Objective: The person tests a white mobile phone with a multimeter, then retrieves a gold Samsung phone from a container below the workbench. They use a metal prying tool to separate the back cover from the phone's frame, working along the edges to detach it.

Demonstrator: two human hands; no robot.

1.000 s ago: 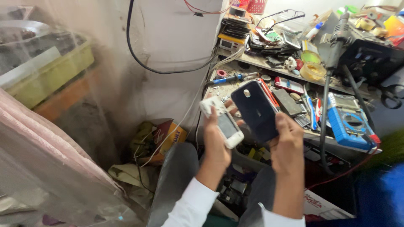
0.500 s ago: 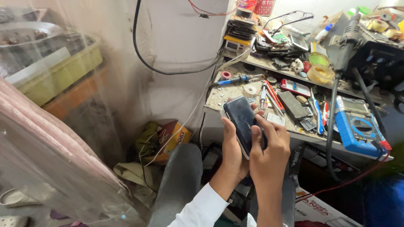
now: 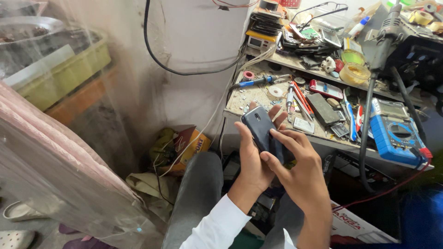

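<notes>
I see open room to the left of my hands, over my grey knee (image 3: 198,193). Far and right, the workbench (image 3: 251,99) is packed with tools. A thick black hose (image 3: 367,129) hangs down on the right, and the blue meter (image 3: 392,138) sits just past it.
</notes>
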